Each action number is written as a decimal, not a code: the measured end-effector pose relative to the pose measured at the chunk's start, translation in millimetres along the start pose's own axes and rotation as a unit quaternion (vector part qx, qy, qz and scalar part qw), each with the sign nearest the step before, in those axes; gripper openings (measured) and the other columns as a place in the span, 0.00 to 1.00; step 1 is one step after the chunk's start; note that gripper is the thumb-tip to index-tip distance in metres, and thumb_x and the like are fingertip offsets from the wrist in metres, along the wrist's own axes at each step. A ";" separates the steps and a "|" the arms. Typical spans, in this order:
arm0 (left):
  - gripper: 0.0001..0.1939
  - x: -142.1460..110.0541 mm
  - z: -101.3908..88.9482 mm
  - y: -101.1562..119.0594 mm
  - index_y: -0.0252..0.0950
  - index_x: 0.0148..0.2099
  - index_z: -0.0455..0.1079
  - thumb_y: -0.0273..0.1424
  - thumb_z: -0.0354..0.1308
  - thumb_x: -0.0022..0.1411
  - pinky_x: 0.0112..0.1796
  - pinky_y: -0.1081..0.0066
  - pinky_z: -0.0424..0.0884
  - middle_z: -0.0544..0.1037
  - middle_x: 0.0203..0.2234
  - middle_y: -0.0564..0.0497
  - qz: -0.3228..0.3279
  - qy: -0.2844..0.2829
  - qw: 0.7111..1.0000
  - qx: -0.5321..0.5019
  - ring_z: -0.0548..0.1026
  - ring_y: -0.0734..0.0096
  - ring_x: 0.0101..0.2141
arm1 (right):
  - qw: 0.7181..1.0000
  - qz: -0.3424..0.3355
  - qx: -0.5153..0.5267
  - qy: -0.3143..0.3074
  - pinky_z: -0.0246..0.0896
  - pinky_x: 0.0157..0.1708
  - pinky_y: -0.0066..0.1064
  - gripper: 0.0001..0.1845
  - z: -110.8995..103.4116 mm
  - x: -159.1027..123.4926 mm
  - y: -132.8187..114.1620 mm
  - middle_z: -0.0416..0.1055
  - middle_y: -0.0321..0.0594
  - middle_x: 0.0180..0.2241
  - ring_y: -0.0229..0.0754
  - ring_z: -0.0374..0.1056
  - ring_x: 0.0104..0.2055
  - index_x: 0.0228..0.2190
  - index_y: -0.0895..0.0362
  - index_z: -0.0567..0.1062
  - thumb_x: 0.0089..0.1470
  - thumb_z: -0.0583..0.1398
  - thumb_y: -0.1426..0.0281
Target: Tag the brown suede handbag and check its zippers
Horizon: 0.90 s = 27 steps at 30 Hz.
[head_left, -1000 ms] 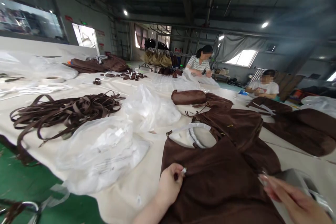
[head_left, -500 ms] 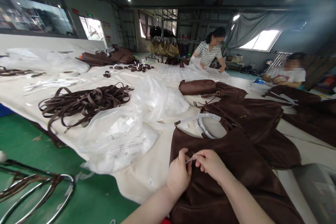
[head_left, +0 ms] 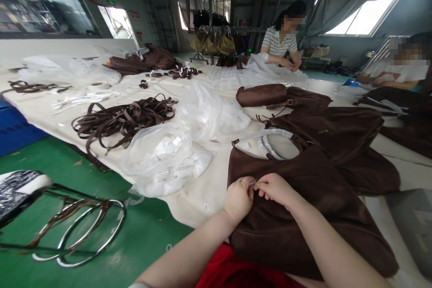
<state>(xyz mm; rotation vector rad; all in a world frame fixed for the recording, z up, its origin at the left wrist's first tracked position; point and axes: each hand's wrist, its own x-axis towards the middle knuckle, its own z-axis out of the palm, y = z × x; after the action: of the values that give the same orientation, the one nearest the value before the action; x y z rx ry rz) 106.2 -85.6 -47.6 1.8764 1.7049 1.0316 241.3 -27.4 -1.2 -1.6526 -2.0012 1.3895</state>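
A dark brown handbag [head_left: 313,216] lies flat at the near table edge, in front of me. Over its upper left part my left hand [head_left: 239,198] and my right hand [head_left: 275,189] meet, both closed in a pinch. Between their fingertips shows a small thin pale strip [head_left: 252,182]; its exact kind is too small to tell, and the fingers cover most of it. Beyond the hands, the bag's handle [head_left: 270,147] is wrapped in white material and curves up in a loop.
Clear plastic bags [head_left: 168,162] of white contents sit to the left, near a pile of brown straps [head_left: 124,119]. More brown bags [head_left: 327,130] lie behind and right. A metal-framed stool [head_left: 91,234] stands on the green floor. Two people are across the table.
The view has tilted down and shifted left. My hands have drawn closer together, and less of the pale strip shows between them.
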 end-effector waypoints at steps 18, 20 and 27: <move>0.07 -5.6 -6.7 43.6 0.31 0.32 0.71 0.28 0.53 0.59 0.23 0.78 0.62 0.72 0.21 0.52 -0.217 0.009 0.904 -0.368 0.66 0.80 0.20 | 0.997 -0.004 0.067 -0.022 0.51 0.16 0.21 0.13 0.0 -22.2 12.3 0.76 0.39 0.25 0.30 0.61 0.17 0.23 0.59 0.75 0.52 0.58 0.64; 0.08 -10.0 -5.4 44.8 0.32 0.34 0.72 0.27 0.52 0.60 0.29 0.75 0.67 0.74 0.24 0.51 -0.155 0.033 0.936 -0.314 0.71 0.76 0.25 | 0.998 0.007 0.062 0.002 0.49 0.15 0.22 0.14 1.5 -22.1 12.9 0.75 0.40 0.21 0.31 0.61 0.16 0.21 0.59 0.75 0.51 0.59 0.63; 0.09 -18.4 -0.5 42.7 0.34 0.38 0.70 0.29 0.48 0.64 0.37 0.70 0.70 0.77 0.29 0.48 -0.073 0.056 0.972 -0.215 0.74 0.71 0.32 | 0.985 -0.013 0.171 0.010 0.39 0.14 0.22 0.10 0.3 -30.5 14.1 0.67 0.35 0.19 0.28 0.53 0.15 0.19 0.59 0.71 0.46 0.58 0.68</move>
<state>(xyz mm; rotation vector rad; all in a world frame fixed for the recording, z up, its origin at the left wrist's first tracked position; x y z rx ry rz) 134.8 -110.9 -21.2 1.4224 1.5000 1.3396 261.3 -54.3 0.1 -1.4742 -1.6506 1.5934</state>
